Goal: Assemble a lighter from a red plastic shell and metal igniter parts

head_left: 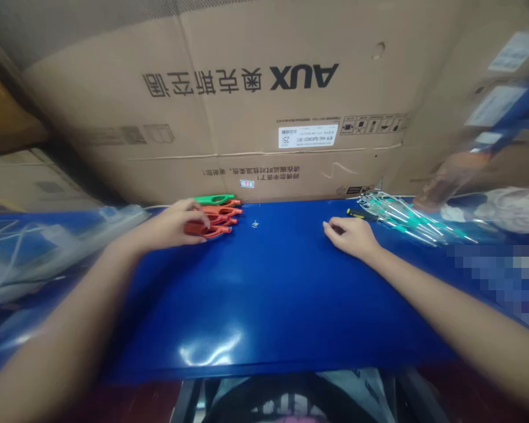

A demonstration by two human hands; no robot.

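Observation:
My left hand (172, 226) is at the left of the table, over a row of orange-red plastic handle-like pieces (222, 220) with oval openings. Its thumb and fingers bend around the near pieces, closed on one of them; the palm hides their left ends. A similar green piece (215, 200) lies at the far side of the row. My right hand (351, 236) rests at the right on the blue surface. Its fingers curl toward the thumb in a loose ring, and nothing shows in them. Just behind it lies a yellow-and-black tool handle (356, 213).
Thin metal rods with teal-green parts (416, 220) lie in a pile at the right. A large cardboard box (246, 117) stands along the back of the blue table (273, 294). Clear plastic bags (83, 247) lie at the left. Small white scraps (255, 224) sit mid-table.

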